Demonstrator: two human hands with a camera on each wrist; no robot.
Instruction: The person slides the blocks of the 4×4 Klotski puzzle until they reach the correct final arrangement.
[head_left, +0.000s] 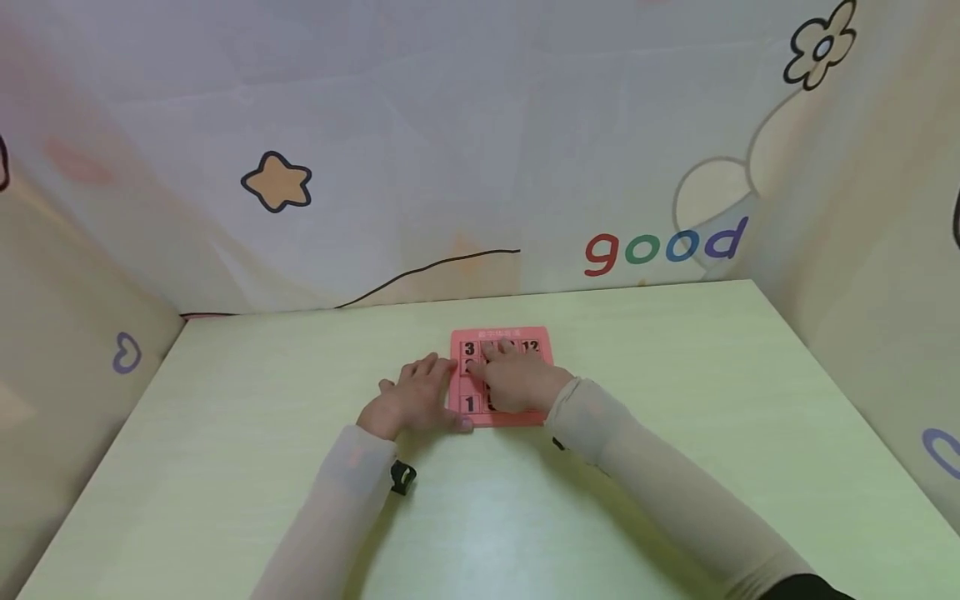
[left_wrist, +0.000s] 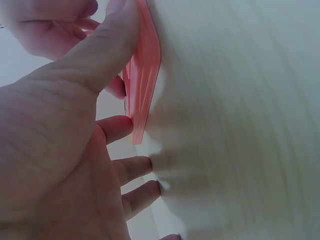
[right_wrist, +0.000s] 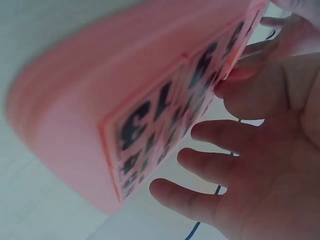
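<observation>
A pink number slide puzzle (head_left: 470, 390) with black numerals lies flat on the table in the head view. My left hand (head_left: 416, 396) is at its left side, thumb on the near left corner and index fingertip against the left edge. In the left wrist view, the other fingers (left_wrist: 135, 169) spread out past the puzzle's edge. Above the tiles is my right hand (head_left: 517, 382), its fingers extended, covering much of the numbered grid. A right fingertip touches the tiles in the right wrist view, while other fingers (right_wrist: 205, 167) stand apart from the board.
The pale green table (head_left: 675, 358) extends around the puzzle. Behind it hangs a light cloth backdrop (head_left: 450, 150) with a printed star, flower and the word "good". Cloth walls also close off the left and right sides.
</observation>
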